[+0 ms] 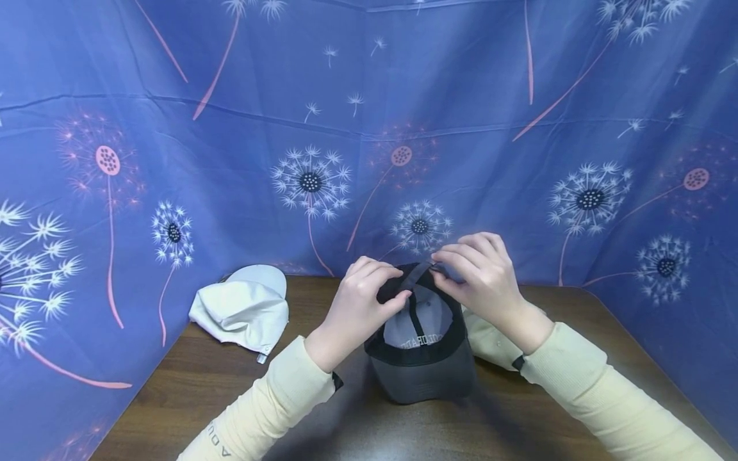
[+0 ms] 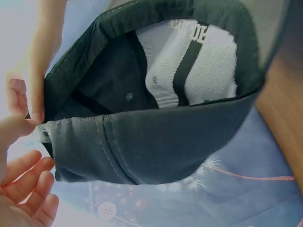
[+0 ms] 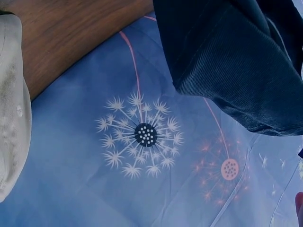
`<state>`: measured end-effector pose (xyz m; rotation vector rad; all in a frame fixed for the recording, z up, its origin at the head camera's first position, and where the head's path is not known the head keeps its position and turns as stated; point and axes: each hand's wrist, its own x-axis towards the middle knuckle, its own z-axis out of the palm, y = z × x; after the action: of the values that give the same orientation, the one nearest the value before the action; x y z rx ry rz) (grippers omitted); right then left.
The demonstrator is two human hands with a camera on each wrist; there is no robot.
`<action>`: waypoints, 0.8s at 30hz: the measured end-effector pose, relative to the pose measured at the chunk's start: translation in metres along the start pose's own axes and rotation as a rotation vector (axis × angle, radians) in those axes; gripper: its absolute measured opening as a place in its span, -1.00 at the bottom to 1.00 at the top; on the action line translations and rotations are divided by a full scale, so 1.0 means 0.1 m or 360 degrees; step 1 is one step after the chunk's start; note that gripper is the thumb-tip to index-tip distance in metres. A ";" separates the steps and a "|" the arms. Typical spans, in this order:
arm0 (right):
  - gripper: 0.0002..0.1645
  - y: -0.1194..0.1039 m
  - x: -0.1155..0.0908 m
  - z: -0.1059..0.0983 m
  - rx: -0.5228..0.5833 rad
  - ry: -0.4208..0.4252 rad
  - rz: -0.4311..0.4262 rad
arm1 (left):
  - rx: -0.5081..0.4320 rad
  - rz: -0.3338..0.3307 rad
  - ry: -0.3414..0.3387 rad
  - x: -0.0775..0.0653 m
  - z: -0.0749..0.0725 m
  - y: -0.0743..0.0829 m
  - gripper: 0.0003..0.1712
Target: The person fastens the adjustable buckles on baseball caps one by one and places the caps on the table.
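Note:
A dark grey baseball cap (image 1: 423,378) stands between both hands, its opening turned up toward me and its brim on the near side. Pale lettering and black seam tape show on the inside. My left hand (image 1: 363,294) pinches the left part of the back strap (image 1: 416,275) between thumb and fingers. On the strap's other side, my right hand (image 1: 481,275) pinches its end with thumb and forefinger. The left wrist view shows the cap (image 2: 175,137) from the side, fingers meeting at its strap end. Only a fingertip and the cap's crown (image 3: 236,66) show in the right wrist view.
A white cap (image 1: 242,314) lies at the left of the brown wooden table (image 1: 173,410). Partly hidden behind the right forearm is a beige cap (image 1: 490,339). Blue cloth (image 1: 242,160) with dandelion prints hangs around the table's back and sides.

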<state>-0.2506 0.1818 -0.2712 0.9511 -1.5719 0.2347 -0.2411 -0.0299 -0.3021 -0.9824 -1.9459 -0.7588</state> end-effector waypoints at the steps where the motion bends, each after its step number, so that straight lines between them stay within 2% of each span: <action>1: -0.81 0.00 0.00 0.00 -0.0006 -0.0005 0.0001 | -0.0011 -0.0030 -0.0003 -0.04 0.00 -0.01 -0.71; 6: -0.81 0.01 -0.01 -0.01 -0.0018 -0.0017 0.0007 | -0.0079 -0.0167 -0.0028 -0.23 0.00 -0.04 -0.64; 11: -0.81 0.01 -0.01 0.00 -0.0020 -0.0027 0.0004 | -0.0138 -0.0202 -0.0025 -0.37 0.02 -0.05 -0.51; 16: -0.82 0.02 -0.01 0.00 -0.0006 -0.0003 -0.0002 | -0.0130 -0.0269 -0.0055 -0.47 0.03 -0.06 -0.38; 20: -0.83 0.02 -0.01 0.01 0.0002 0.0023 -0.0014 | -0.0121 -0.0332 -0.0080 -0.54 0.04 -0.08 -0.38; 24: -0.83 0.02 -0.01 0.02 0.0010 0.0040 -0.0014 | -0.0095 -0.0352 -0.0085 -0.61 0.06 -0.10 -0.42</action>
<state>-0.2530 0.1821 -0.2716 0.9561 -1.5442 0.2446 -0.2294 -0.0522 -0.3591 -0.8382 -2.1124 -0.9276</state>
